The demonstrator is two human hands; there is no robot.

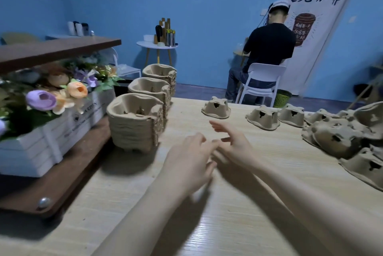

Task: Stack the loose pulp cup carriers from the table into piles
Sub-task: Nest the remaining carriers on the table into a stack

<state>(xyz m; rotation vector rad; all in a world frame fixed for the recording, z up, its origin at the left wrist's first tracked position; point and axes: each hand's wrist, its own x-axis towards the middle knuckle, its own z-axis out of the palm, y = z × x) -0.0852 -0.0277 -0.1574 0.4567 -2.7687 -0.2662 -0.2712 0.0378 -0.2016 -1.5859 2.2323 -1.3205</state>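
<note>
Left hand (pixel 187 164) and right hand (pixel 233 146) raised together above pale wood-grain table (pixel 238 224), fingers loosely spread, nothing held. Three tall piles of nested brown pulp cup carriers (pixel 135 122) lined along table's left edge, beside white wooden planter box of artificial flowers (pixel 51 131). Loose upturned brown pulp carriers (pixel 216 107) scattered across far side; jumbled heap of same carriers (pixel 339 135) at right edge. Seated person in black shirt (pixel 269 42) beyond, back turned.

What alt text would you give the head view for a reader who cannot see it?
Both bare hands, left hand and right hand, hover empty over a wooden table. Three stacked piles of pulp cup carriers stand at left beside a flower box; loose carriers lie upside down at right.
</note>
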